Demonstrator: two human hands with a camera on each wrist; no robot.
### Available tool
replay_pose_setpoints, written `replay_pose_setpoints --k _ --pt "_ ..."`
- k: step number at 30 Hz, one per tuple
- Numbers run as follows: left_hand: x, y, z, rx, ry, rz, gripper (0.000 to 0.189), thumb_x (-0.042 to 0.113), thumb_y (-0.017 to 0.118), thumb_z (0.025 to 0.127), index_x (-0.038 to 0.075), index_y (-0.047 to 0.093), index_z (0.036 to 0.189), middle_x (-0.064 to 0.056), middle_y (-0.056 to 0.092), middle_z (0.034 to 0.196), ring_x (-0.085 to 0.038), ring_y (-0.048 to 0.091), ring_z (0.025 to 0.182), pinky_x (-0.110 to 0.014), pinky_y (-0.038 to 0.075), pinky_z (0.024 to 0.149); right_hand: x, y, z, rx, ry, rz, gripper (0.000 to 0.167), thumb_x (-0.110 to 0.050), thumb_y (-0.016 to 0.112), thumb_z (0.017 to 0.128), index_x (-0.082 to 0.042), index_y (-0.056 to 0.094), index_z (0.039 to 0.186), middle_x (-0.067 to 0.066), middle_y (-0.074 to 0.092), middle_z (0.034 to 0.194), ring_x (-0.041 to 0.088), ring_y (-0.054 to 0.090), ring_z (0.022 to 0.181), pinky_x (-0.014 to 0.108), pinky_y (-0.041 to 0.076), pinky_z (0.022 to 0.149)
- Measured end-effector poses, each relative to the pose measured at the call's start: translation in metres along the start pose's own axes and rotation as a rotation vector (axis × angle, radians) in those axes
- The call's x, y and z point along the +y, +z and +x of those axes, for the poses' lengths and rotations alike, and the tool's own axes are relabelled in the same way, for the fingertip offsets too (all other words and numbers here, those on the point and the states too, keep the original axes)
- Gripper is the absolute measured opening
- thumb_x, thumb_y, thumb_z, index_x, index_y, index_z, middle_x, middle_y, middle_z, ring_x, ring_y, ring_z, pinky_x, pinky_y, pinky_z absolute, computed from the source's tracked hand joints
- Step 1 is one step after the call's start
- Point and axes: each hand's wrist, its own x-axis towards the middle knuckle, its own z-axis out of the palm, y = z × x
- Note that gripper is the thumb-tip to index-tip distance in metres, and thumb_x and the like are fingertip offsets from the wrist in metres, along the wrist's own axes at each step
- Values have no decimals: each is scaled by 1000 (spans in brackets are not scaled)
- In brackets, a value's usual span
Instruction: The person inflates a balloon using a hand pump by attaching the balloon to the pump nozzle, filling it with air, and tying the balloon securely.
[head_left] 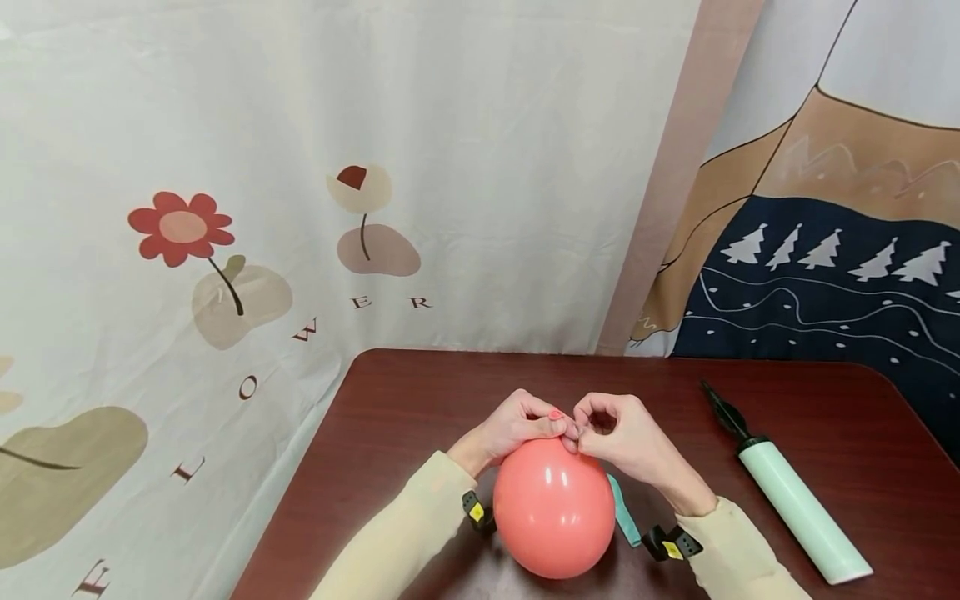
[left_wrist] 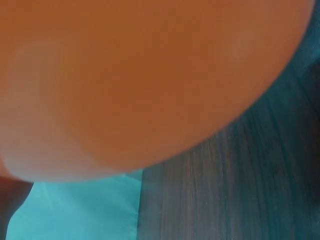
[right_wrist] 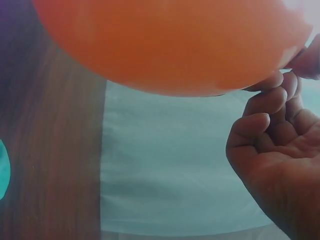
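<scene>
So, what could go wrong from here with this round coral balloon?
The round, glossy coral balloon might slip and deflate if grip loosens where the bare left hand and right hand meet. Pressing hard there could burst its taut skin. The limp teal balloon beside it might get knocked aside.

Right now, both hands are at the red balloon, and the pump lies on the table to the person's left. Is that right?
Not quite: the pump lies to the person's right, as the head view shows. It is on the table, and the left hand and right hand are both at the red balloon.
</scene>
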Motion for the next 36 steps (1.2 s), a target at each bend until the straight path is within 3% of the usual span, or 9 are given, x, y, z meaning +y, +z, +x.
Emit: replay_pose_setpoints --k 5,13,22,30,36 --pt "-5 0 0 28 33 21 60 28 70 100 -31 59 102 8 77 87 -8 73 88 -23 56 87 0 2 -1 23 -1 -14 12 -3 72 82 -13 66 83 1 61 74 14 54 66 25 48 56" --pt "-5 1 -1 172 15 41 70 37 78 93 -30 60 103 7 77 82 -6 73 84 -21 57 82 -1 6 1 82 10 -53 11 -5 70 81 -15 66 84 -1 62 75 16 58 67 27 51 59" --pt "-3 10 1 277 7 -15 69 36 76 95 -29 59 110 6 76 84 -11 71 93 -24 58 83 -3 7 -1 159 48 13 8 -9 73 92 -11 69 99 5 65 87 19 58 71 27 52 61" --pt "-4 10 0 275 6 -22 65 34 73 97 -27 59 111 6 76 85 -12 71 95 -24 58 85 -7 1 -7 144 33 50 11 -15 76 95 -16 79 105 2 75 100 21 67 79 33 59 65" --pt "-4 9 1 249 21 -24 70 35 76 94 -30 56 111 5 77 85 -11 72 94 -24 58 85 -13 2 -7 172 47 -27 7 -17 80 93 -15 80 99 0 75 93 16 66 74 30 58 61"
